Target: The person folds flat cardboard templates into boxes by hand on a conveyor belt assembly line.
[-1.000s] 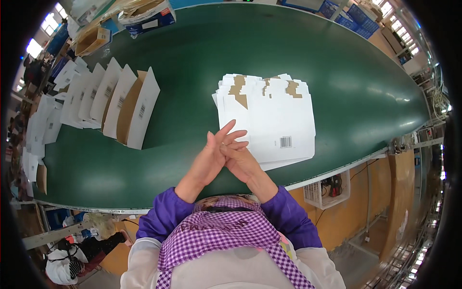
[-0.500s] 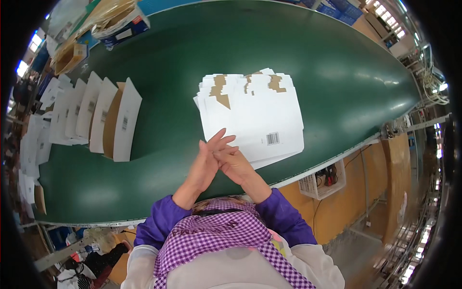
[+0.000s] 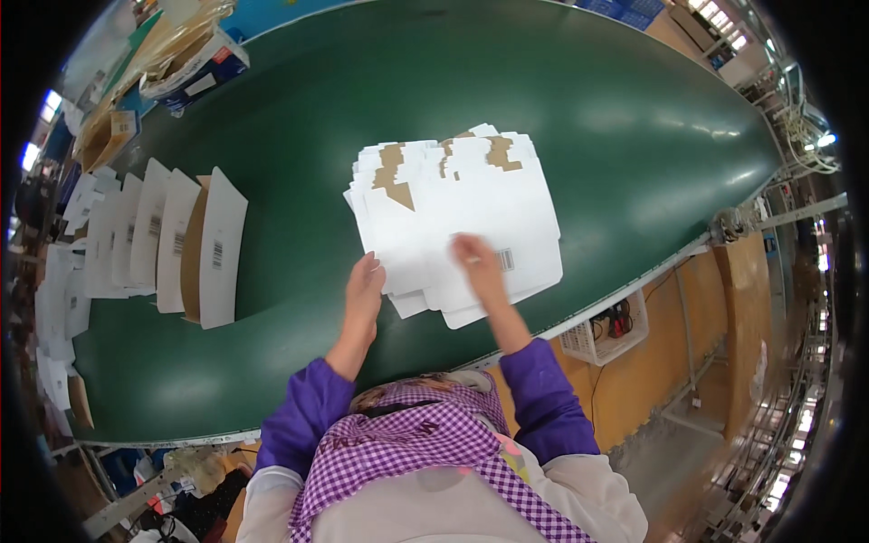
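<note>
A stack of flat white cardboard blanks [image 3: 453, 204] with brown cut-out patches and a printed barcode lies on the green table, its sheets overlapping unevenly. My left hand [image 3: 364, 288] is at the stack's lower left edge, fingers pointing up and thumb slightly apart, gripping nothing that I can see. Over the lower right of the top blank, near the barcode, is my right hand [image 3: 480, 261]. Motion smears its fingers, so whether they touch the card does not show.
Several white cartons [image 3: 220, 258] stand on edge in a row at the left. An opened blue and white box [image 3: 195, 77] sits at the far left of the green table [image 3: 299, 163]. A white plastic basket [image 3: 625, 330] hangs below the right edge.
My hands, together before, have parted: the left to the stack's left edge, the right over its lower right. Sheet corners now stick out further at the near edge. The view has shifted slightly.
</note>
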The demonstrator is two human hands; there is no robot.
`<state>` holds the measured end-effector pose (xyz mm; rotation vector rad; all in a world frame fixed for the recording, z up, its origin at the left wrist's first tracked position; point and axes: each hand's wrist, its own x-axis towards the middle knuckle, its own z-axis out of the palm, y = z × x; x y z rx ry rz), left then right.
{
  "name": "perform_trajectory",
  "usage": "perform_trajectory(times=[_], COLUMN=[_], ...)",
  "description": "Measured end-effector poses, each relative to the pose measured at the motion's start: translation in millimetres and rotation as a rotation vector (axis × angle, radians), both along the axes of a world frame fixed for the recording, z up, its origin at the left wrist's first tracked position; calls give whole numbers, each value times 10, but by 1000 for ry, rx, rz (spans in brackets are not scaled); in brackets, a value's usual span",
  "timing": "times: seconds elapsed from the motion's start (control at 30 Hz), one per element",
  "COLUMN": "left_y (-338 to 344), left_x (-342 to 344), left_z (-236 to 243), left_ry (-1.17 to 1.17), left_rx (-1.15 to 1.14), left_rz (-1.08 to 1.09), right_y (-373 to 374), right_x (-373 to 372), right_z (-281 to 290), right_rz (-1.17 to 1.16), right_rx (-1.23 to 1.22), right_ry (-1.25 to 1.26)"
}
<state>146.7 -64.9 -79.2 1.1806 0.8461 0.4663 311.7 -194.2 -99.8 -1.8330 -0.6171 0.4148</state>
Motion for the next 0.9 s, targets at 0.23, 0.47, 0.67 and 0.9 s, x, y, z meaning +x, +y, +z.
perform_trajectory(times=[0.23,0.47,0.67,0.9], left_y=[326,448,506,218], left_x=[392,588,691,624], left_z=[-467,-528,-386,168], left_ry=[372,340,150,-176], left_rx=[40,-78,34,-95], left_rz=[-10,129,58,-125], right_y=[-788,-1026,-1022,-1172], right_x=[1046,1199,1147,1332], right_z=[-540,-841,-743,-552], right_rz=[-468,-482,-468,-609], right_rx=[-607,-605,-545,-212], right_ry=[-326,-216,-147,-258])
